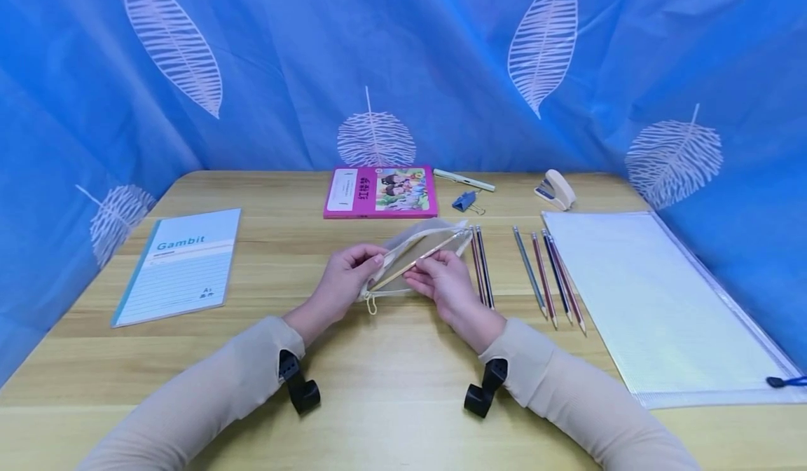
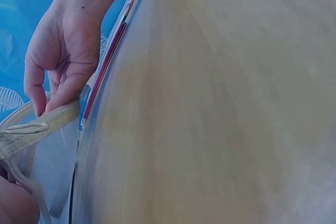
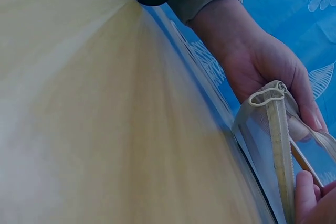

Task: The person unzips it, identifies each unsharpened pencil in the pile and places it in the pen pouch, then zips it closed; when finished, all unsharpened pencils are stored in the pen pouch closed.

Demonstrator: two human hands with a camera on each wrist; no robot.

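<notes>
Left hand (image 1: 345, 275) pinched mesh pencil pouch (image 1: 412, 257) mouth open; right hand (image 1: 444, 283) gripped pencil (image 1: 421, 258) (angled low, tip-first seemed wise).

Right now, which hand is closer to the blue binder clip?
Right. The right hand sits below the blue binder clip, holding a pencil at the pouch; the left hand grips the pouch's far-left end.

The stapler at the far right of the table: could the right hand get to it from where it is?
Probably yes. The stapler sits in the open with only flat pencils between, but the right hand is holding a pencil at the pouch and must let go first.
</notes>
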